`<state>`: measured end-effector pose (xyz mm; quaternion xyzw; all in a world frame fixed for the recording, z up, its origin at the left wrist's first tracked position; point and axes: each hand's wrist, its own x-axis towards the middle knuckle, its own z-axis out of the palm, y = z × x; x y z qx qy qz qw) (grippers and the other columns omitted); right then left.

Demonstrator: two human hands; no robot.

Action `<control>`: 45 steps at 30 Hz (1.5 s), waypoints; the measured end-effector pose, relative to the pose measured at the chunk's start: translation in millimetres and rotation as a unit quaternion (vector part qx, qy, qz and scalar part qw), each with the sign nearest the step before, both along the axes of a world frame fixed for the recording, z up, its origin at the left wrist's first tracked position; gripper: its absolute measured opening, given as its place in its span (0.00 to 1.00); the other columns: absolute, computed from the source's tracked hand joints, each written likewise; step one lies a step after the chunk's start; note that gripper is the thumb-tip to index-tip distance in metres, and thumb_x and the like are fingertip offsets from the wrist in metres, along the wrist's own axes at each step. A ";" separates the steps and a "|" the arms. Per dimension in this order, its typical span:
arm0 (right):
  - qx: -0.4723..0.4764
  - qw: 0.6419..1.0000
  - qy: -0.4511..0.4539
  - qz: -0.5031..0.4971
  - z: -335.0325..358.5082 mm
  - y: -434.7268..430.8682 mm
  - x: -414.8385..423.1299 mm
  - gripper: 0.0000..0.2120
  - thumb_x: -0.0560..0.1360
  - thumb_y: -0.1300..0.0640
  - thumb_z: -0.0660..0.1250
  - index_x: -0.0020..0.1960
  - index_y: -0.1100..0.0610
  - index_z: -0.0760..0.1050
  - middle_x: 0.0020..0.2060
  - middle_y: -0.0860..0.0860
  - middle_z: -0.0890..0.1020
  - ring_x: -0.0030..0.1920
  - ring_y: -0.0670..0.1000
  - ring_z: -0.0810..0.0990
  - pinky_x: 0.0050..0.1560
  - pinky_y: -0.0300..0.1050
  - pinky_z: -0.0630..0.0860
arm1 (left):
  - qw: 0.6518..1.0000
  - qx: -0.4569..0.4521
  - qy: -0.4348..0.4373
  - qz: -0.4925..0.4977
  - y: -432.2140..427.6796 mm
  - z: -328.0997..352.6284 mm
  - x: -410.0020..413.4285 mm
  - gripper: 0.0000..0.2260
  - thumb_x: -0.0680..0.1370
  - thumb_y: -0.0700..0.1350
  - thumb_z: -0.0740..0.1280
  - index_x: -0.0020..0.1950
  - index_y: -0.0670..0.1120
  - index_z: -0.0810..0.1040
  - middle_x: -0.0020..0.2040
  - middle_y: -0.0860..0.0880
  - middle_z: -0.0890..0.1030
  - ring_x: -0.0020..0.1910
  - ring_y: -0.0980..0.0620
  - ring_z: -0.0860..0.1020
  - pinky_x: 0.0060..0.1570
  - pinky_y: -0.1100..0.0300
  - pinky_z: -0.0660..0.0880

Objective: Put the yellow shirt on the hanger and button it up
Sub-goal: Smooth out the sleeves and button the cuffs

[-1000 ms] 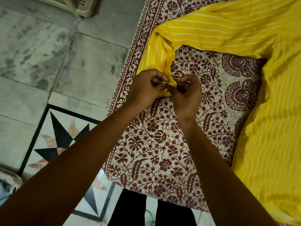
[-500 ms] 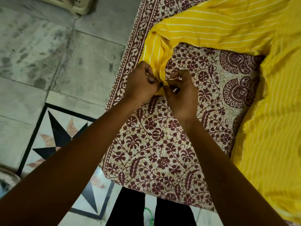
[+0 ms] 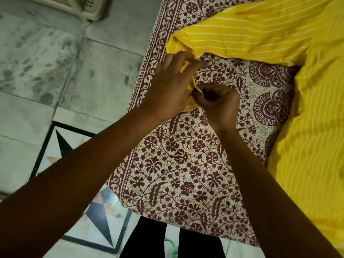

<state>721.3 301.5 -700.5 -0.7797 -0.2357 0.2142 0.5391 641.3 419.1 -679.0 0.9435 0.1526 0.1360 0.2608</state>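
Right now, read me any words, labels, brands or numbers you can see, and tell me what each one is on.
No text can be read anywhere in this view.
yellow shirt: white stripes only, no label showing; the left hand and right hand partly hide its sleeve end.
bedspread: maroon floral print, no words.
floor: star pattern, no writing.
plastic basket: holes only, no brand visible.

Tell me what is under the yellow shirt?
A flowery cloth lies under the yellow shirt. Anything else beneath the shirt is covered and cannot be seen.
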 end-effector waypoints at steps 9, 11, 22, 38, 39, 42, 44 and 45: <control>0.055 0.996 0.053 -0.041 -1.6 -4.2 9.2 0.13 0.68 0.70 0.71 0.51 0.60 0.79 0.33 0.37 0.83 0.39 0.41 0.82 0.44 0.38 0.79 | 0.996 0.031 0.049 -0.065 15.8 2.9 20.5 0.13 0.69 0.51 0.71 0.50 0.49 0.81 0.46 0.50 0.82 0.56 0.46 0.75 0.65 0.48 0.50; 0.043 0.997 0.039 -0.058 -1.0 -2.8 9.5 0.12 0.68 0.69 0.72 0.50 0.59 0.80 0.33 0.37 0.83 0.38 0.40 0.82 0.42 0.36 0.78 | 0.998 -0.003 0.053 -0.025 14.7 3.1 24.0 0.12 0.70 0.53 0.70 0.50 0.52 0.81 0.46 0.52 0.82 0.58 0.49 0.72 0.63 0.54 0.49; -0.004 0.984 -0.096 -0.151 -3.0 -3.2 19.7 0.07 0.68 0.67 0.71 0.43 0.58 0.82 0.39 0.50 0.82 0.37 0.39 0.78 0.39 0.30 0.74 | 0.975 -0.203 0.074 0.055 -3.4 0.3 46.3 0.07 0.75 0.48 0.65 0.51 0.51 0.80 0.37 0.55 0.79 0.49 0.49 0.79 0.59 0.46 0.68; 0.110 0.975 0.012 -0.193 3.9 0.5 16.8 0.20 0.69 0.71 0.69 0.40 0.49 0.65 0.35 0.49 0.76 0.35 0.46 0.77 0.37 0.39 0.75 | 0.963 -0.172 -0.088 0.188 3.7 -11.4 43.2 0.10 0.77 0.46 0.59 0.50 0.43 0.78 0.49 0.50 0.76 0.52 0.50 0.75 0.55 0.55 0.69; 0.123 0.966 0.065 -0.218 2.9 3.2 15.3 0.19 0.70 0.71 0.69 0.41 0.50 0.66 0.36 0.49 0.75 0.36 0.46 0.76 0.36 0.40 0.75 | 0.930 -0.205 -0.138 0.272 1.4 -17.9 37.0 0.11 0.77 0.45 0.59 0.53 0.40 0.76 0.51 0.49 0.75 0.53 0.51 0.74 0.56 0.56 0.69; 0.099 0.962 0.170 -0.190 -7.9 2.6 6.2 0.14 0.72 0.70 0.67 0.43 0.51 0.70 0.38 0.49 0.76 0.41 0.49 0.77 0.41 0.46 0.77 | 0.847 -0.308 -0.091 0.423 -6.1 -34.0 17.0 0.17 0.77 0.48 0.58 0.60 0.38 0.72 0.54 0.45 0.76 0.55 0.48 0.74 0.57 0.56 0.71; 0.053 0.973 0.196 -0.107 -15.6 -1.5 -1.0 0.09 0.72 0.66 0.68 0.40 0.52 0.74 0.37 0.50 0.79 0.39 0.49 0.79 0.43 0.45 0.77 | 0.810 -0.402 -0.036 0.426 -7.9 -41.5 8.9 0.18 0.77 0.53 0.58 0.59 0.43 0.74 0.55 0.44 0.78 0.55 0.44 0.77 0.58 0.48 0.73; 0.031 0.979 0.186 -0.072 -18.4 -4.1 -4.0 0.07 0.72 0.62 0.70 0.38 0.53 0.75 0.36 0.53 0.80 0.39 0.52 0.79 0.42 0.46 0.77 | 0.789 -0.447 -0.014 0.421 -6.8 -41.4 7.2 0.19 0.76 0.57 0.58 0.58 0.46 0.75 0.57 0.44 0.79 0.56 0.44 0.77 0.59 0.45 0.73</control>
